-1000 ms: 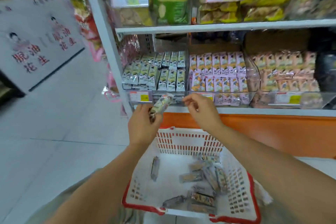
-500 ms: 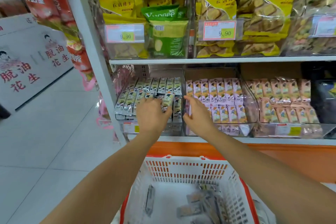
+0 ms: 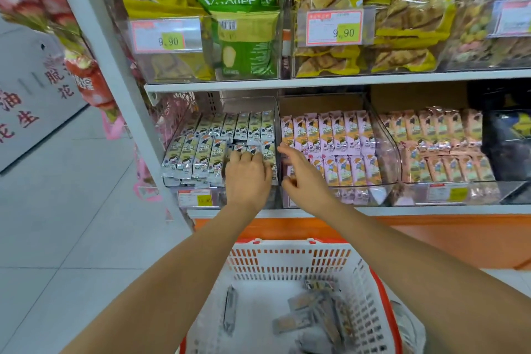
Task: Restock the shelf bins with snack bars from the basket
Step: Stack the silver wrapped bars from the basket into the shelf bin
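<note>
The shelf (image 3: 344, 211) holds three clear bins of bars that I can count, and one basket (image 3: 287, 263) sits below my wrists. I judge I'm seating a bar in the grey-green bin (image 3: 184, 182).

My left hand (image 3: 248, 178) lies palm down there. Its fingers (image 3: 244, 156) are nearly straight and spread over the front row. Whether a bar sits under the palm I cannot tell. My right hand (image 3: 304, 174) hangs just right of those fingers, at the wall shared with the pink bin (image 3: 385, 152). It is loosely open with the forefinger out and holds nothing.

To do this well, I'd press evenly and slide the bar snug against its neighbour left of the fingers. The right hand should guard the wall side so nothing tips over.

Beyond the fingertips I count about seven back-row bars (image 3: 230, 126). Left of the fingers there are four front-row bars (image 3: 194, 159). Below the wrists lie one lone bar (image 3: 230, 310) and a heap (image 3: 316, 313) of perhaps six, too blurred to count surely.
</note>
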Available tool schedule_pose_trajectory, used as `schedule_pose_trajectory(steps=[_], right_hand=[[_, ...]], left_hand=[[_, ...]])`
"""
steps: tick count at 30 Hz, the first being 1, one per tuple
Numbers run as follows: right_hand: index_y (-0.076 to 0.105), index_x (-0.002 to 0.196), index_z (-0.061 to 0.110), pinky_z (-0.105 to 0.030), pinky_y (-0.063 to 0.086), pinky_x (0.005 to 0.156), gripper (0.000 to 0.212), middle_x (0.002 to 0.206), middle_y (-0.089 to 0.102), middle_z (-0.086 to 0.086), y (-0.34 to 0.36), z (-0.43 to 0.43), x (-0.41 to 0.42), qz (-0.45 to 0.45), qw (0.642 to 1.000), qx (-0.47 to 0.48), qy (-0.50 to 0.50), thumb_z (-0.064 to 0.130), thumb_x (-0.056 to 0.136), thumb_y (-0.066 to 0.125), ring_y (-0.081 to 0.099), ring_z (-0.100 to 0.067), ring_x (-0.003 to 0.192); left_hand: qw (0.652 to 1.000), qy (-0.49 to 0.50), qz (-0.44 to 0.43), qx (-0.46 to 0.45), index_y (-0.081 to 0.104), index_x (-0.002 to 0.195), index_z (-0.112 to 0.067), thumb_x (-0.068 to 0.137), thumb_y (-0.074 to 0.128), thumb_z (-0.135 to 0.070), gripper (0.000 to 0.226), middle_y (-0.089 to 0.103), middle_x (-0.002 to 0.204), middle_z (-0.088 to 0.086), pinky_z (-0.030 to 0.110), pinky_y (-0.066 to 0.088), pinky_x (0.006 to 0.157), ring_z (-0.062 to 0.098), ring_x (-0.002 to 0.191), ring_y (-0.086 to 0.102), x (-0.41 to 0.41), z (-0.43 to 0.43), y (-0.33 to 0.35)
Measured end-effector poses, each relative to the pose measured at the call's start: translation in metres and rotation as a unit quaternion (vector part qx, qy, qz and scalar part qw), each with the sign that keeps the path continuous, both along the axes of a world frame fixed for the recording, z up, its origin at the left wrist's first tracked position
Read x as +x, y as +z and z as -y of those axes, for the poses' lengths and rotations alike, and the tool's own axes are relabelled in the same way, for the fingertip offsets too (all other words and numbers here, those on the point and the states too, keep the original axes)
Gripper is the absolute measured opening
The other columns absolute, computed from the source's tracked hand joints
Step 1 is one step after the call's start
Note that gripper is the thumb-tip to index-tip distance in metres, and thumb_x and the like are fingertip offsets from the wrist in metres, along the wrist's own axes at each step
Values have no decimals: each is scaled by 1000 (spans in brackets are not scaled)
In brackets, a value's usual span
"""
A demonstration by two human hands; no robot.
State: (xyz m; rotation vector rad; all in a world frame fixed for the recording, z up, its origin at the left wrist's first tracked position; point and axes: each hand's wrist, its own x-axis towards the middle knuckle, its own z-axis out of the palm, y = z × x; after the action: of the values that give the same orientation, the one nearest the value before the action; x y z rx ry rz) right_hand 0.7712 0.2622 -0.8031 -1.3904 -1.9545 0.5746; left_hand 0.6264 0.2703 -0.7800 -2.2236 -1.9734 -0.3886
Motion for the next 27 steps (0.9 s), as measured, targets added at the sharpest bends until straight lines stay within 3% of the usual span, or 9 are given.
schedule_pose_trajectory(steps=[2,4,7,9,12,20,23,27], right_hand=[[26,150,23,-32,51,88,64,160,20,6,1,2,1,9,1000,-8,15,6,93,51,45,-17,133],[23,151,23,-34,51,92,66,162,12,8,3,4,1,14,999,-21,30,8,94,52,39,-20,138],[21,152,25,-45,51,94,68,163,7,11,5,5,2,21,998,-35,43,12,94,55,51,-32,125],[20,152,24,-47,50,96,69,162,11,7,7,5,3,18,998,-41,39,14,95,56,50,-31,126],[19,153,23,-44,44,106,68,162,16,3,9,7,5,8,998,-54,39,13,95,54,36,-23,140],[22,153,23,-42,39,111,66,162,14,4,8,8,7,4,997,-65,47,11,96,52,31,-18,143],[30,151,21,-37,44,106,58,156,30,1,11,11,9,-19,998,-49,40,8,97,49,41,-15,136],[57,128,17,-42,54,85,36,120,60,-3,5,22,28,-30,996,74,-31,6,95,50,62,-15,101]], left_hand=[[1000,-1,9,-12,53,130,-13,104,26,-34,43,59,123,10,39,32,91,31,114,42,-2,2,2],[999,-4,28,-30,45,139,-14,104,26,-35,45,54,131,9,39,32,92,30,120,36,-3,6,5],[995,-22,63,-72,29,150,-13,101,29,-38,54,43,142,7,40,28,99,28,127,28,-4,9,7],[994,-35,60,-85,23,151,-11,99,34,-41,62,42,143,8,41,27,102,28,129,27,-5,11,8],[995,-36,40,-83,21,152,-12,99,37,-42,63,42,144,6,40,25,103,27,132,25,-6,13,9],[997,-26,33,-62,21,152,-15,103,33,-38,56,44,146,5,42,20,109,27,141,19,-2,8,5],[997,-32,51,-40,24,151,-12,103,35,-34,53,44,145,8,44,24,106,29,139,23,-2,7,2],[983,-58,111,135,49,133,-7,94,39,-23,43,52,125,15,45,34,96,34,120,39,4,27,-12]])
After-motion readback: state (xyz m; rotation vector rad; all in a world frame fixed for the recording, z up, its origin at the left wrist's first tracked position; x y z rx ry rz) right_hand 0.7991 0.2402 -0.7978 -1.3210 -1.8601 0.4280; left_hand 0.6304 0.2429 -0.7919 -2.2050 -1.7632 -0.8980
